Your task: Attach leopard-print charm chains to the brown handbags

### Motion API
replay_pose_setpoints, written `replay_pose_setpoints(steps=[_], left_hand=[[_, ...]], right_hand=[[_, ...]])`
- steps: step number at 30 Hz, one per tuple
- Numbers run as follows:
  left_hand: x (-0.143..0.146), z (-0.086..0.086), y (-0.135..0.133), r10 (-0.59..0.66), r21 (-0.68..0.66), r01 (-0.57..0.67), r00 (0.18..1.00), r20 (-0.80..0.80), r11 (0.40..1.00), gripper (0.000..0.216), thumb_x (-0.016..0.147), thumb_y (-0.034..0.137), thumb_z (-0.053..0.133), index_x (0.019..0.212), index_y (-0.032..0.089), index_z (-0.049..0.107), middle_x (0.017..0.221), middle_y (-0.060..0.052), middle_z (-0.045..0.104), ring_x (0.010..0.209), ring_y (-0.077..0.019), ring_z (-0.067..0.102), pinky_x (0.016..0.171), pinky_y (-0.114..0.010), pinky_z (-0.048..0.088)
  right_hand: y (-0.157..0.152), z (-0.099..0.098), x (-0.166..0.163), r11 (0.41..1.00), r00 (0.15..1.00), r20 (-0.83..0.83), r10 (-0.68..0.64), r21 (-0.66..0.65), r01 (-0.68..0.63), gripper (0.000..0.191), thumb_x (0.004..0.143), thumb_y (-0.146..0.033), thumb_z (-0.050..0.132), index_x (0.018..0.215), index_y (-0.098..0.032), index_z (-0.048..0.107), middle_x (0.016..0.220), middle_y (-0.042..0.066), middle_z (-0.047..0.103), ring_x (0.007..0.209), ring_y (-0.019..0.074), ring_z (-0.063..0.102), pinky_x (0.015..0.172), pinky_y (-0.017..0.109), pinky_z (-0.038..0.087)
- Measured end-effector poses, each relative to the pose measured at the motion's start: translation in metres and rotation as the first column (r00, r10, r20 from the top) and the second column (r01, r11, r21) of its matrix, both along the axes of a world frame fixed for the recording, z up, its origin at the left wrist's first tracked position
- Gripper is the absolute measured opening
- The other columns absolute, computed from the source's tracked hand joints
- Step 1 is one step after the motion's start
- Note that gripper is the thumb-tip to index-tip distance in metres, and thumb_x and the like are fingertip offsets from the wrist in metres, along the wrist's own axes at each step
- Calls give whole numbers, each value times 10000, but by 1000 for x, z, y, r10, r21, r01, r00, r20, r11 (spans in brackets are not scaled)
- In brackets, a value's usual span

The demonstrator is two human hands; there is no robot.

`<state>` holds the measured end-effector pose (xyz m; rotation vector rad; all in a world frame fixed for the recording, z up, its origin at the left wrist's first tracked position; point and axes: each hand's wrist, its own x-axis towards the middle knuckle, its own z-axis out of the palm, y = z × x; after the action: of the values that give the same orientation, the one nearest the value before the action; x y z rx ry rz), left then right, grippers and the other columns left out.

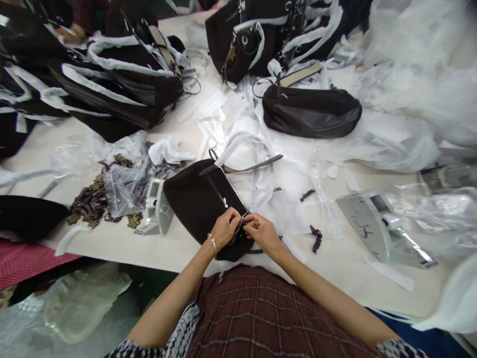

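A dark brown handbag lies tilted on the table in front of me, a zip with a silver puller running along its side. My left hand rests on its near end, fingers closed on a dark woven chain. Close beside it, my right hand pinches the same chain near the bag's metal-edged rim. The fingertips hide exactly where chain and bag meet. A grey strap and a clear-wrapped handle extend from the bag's far side.
Loose chains are heaped at left beside a grey tape dispenser; another dispenser stands at right. Short chain pieces lie nearby. Behind are a dark pouch, more bags and plastic wrapping. A person's hand shows far left.
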<state>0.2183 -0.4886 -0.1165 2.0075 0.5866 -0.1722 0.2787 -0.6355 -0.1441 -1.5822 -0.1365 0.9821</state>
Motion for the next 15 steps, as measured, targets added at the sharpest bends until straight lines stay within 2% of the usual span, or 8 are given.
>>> replay_pose_setpoints(steps=[5, 8, 11, 13, 15], left_hand=[[-3, 1, -5, 14, -34, -10, 992, 127, 999, 173, 908, 290, 427, 817, 196, 540, 816, -11, 587, 768, -142, 541, 746, -255, 436], [-7, 4, -10, -25, 51, 12, 967, 254, 999, 179, 924, 273, 412, 830, 194, 542, 942, -62, 604, 916, -169, 556, 874, -299, 434], [-8, 9, -15, -87, 99, 62, 957, 276, 993, 191, 931, 282, 410, 829, 197, 548, 964, -81, 615, 953, -184, 561, 912, -327, 424], [-6, 11, -15, -29, 10, 27, 967, 253, 1000, 191, 940, 297, 398, 869, 199, 545, 952, -71, 629, 936, -177, 583, 899, -324, 433], [-4, 10, -11, 120, -163, -84, 967, 225, 983, 192, 950, 316, 374, 901, 198, 517, 895, -48, 637, 906, -166, 612, 873, -313, 450]], right_hand=[[0, -4, -1, 1000, 1000, -25, -7, 26, 8, 206, 717, -259, 604, 916, -209, 630, 644, -50, 586, 580, 118, 586, 518, 229, 532], [-2, -4, 0, 997, 998, -63, 10, 78, -5, 280, 722, -254, 606, 997, -203, 624, 667, -48, 599, 598, 116, 600, 571, 246, 550], [-6, -2, 3, 994, 987, -162, 5, 110, 13, 359, 733, -271, 604, 1083, -188, 603, 682, -43, 617, 630, 123, 629, 620, 264, 564], [-8, 2, 7, 995, 975, -221, 15, 97, 7, 355, 767, -319, 580, 1089, -174, 613, 671, -33, 626, 632, 126, 642, 623, 268, 567], [-9, 5, 10, 998, 966, -258, 32, 65, -16, 347, 796, -373, 558, 1060, -161, 634, 641, -26, 625, 594, 121, 638, 589, 257, 562]])
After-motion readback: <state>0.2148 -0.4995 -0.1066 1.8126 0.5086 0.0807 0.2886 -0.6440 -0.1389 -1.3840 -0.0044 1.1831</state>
